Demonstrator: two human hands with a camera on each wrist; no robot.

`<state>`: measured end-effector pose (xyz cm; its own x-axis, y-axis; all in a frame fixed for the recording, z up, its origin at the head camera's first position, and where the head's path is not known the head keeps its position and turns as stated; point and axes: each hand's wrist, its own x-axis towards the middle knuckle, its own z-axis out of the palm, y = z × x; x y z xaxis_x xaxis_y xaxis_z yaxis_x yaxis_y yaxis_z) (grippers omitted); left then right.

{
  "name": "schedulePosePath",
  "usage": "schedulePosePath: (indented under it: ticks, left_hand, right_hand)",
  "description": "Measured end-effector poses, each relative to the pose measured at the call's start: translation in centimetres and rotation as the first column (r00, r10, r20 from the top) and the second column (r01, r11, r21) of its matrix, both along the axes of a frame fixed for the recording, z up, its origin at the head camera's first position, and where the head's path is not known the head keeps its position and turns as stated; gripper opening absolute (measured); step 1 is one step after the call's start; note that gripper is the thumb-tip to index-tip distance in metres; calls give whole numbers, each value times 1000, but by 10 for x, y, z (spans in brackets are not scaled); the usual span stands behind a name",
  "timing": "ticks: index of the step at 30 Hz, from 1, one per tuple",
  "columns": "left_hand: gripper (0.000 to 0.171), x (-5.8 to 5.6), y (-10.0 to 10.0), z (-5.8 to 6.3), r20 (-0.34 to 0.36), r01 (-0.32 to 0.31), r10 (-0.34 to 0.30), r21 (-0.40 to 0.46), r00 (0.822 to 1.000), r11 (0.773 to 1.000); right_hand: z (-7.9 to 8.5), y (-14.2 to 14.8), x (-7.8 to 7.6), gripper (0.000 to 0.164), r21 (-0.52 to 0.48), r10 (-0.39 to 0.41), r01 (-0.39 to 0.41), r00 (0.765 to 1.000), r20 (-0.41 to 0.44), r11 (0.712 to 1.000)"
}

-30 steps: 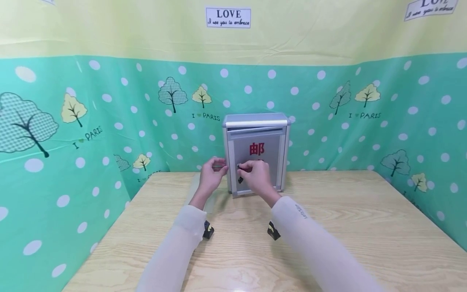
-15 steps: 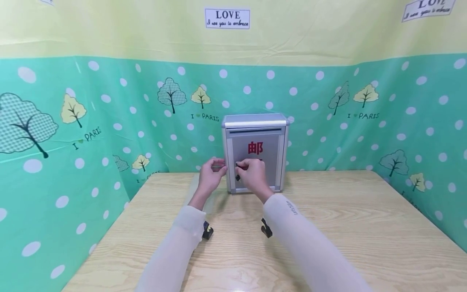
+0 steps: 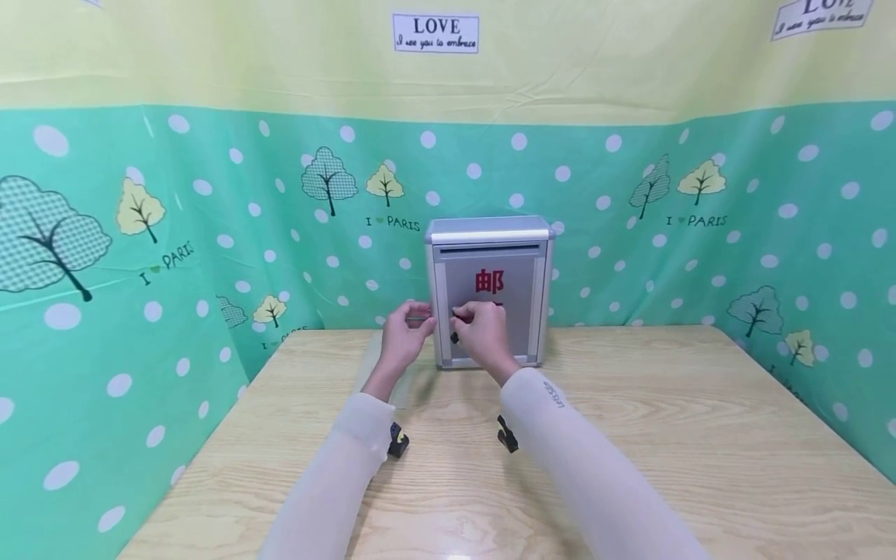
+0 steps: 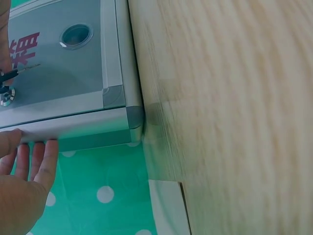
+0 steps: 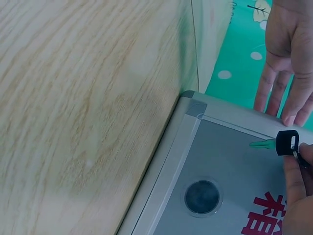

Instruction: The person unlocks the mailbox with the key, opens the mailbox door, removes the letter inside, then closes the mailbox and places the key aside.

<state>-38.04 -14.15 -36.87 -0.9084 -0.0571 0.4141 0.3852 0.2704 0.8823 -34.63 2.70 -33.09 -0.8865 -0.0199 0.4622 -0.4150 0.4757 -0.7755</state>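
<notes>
A grey metal mailbox (image 3: 519, 327) with red characters stands upright at the back of the table, its front door flush with the frame. My right hand (image 3: 484, 333) pinches a black-headed key at the lock (image 4: 7, 98) on the door's left side. From the same ring hangs a second key (image 5: 287, 142), its blade loose in front of the door. How deep the pinched key sits is hidden by the fingers. My left hand (image 3: 402, 336) touches the mailbox's left side with extended fingertips (image 4: 51, 146), the thumb near the front edge.
The wooden table (image 3: 630, 435) stretches out in front. Behind it hangs a green polka-dot curtain (image 3: 602, 257). A pale flat strip (image 4: 168, 208) lies left of the mailbox. Black wrist-camera mounts (image 3: 399, 442) show below both wrists. A round window (image 5: 202, 197) is low on the door.
The mailbox door, ajar one second ago, has swung in flush with the frame. My right hand moved slightly in and left with it, still pinching the key. The left hand stayed at the side.
</notes>
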Motion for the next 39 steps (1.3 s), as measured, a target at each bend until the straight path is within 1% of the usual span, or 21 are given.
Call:
schedulePosePath:
  ticks: [11,15,18,20,24,28,34,36,39]
  left_hand:
    - [25,-1,-1,-1,-22,4,-4,7,1000,1000]
    - [25,-2,-1,-1,-36,3,-2,9,999,1000]
    - [24,-2,-1,-1,-40,7,-6,16,999,1000]
    - [24,-2,-1,-2,-37,8,-8,20,999,1000]
    - [25,0,-1,-2,-29,19,-18,28,999,999]
    - [25,1,0,-1,-27,28,-27,35,999,999]
    - [25,1,0,-1,-27,9,-9,23,1000,1000]
    - [24,1,1,-1,-24,8,-7,24,1000,1000]
    - [24,1,1,-1,-21,8,-8,31,1000,1000]
  right_hand:
    - [2,-5,-1,19,24,-24,25,1000,-7,999]
    - [-2,-9,-3,20,41,-55,57,997,-52,998]
    - [-6,-13,-1,21,98,-85,96,990,-117,990]
    - [-8,-15,1,23,131,-91,110,985,-146,985]
    - [-10,-18,4,25,180,-96,129,979,-182,975]
    - [-11,-19,4,23,242,-95,145,974,-205,959]
    - [-8,-18,5,22,336,-65,141,972,-228,931]
    - [-7,-18,5,21,364,-60,148,968,-242,919]
    - [-7,-18,5,22,422,-56,166,964,-261,891]
